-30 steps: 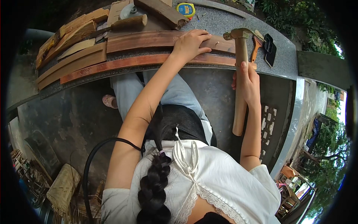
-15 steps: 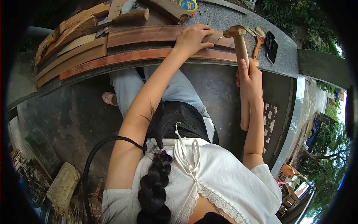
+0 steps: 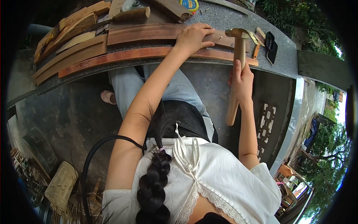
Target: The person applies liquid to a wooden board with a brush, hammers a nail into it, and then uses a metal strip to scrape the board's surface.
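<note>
head view: hammer raised over the curved wood strips

head view puts the hammer [image 3: 237, 63] at the middle of our work, its brass-coloured head up near the far edge of the stone counter [image 3: 227, 20] and its wooden handle slanting down toward us. our right hand [image 3: 241, 80] is wrapped tight around the handle partway along, fingers closed. just left of the hammer head, our left hand [image 3: 194, 37] lies flat and spread on the upper curved wood strip [image 3: 149, 33], pressing it down, gripping nothing. what looks like a small nail [image 3: 220, 37] stands by the fingertips. a second curved strip [image 3: 130, 56] runs along the counter's near edge, just below the first. further left lie stacked paler wood pieces [image 3: 71, 41]. beyond the strips we see a round wooden mallet [image 3: 128, 15] and a yellow tape measure [image 3: 189, 4]. right of the hammer rest an orange-handled tool [image 3: 256, 48] and a black object [image 3: 271, 46].
</note>
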`<state>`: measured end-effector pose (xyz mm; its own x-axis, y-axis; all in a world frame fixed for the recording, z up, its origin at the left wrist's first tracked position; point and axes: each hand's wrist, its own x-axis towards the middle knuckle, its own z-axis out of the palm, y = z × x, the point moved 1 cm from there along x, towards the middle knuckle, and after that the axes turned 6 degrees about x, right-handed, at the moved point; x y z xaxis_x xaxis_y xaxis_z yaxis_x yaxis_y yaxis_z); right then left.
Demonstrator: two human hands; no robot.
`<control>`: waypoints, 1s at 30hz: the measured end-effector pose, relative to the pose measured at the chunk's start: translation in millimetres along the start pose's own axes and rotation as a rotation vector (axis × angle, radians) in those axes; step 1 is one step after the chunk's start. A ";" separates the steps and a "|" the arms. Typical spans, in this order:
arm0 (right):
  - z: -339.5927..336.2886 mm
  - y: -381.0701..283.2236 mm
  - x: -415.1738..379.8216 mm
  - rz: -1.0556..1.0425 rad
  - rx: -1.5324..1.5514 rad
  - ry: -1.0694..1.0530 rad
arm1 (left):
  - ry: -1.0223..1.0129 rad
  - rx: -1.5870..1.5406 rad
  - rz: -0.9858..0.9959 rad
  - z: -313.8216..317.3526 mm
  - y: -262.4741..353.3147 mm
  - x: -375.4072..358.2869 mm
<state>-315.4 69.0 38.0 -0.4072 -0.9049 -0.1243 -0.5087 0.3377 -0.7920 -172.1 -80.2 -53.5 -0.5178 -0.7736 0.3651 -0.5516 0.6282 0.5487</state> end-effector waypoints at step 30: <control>25.8 32.6 -6.1 -0.282 0.299 0.209 | 0.011 0.012 0.012 0.4 -1.7 1.2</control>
<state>-309.9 78.9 -2.4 -0.4444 -0.8685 0.2196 -0.3926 -0.0316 -0.9192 -172.0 -82.2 -54.3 -0.5173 -0.7667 0.3802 -0.5531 0.6385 0.5352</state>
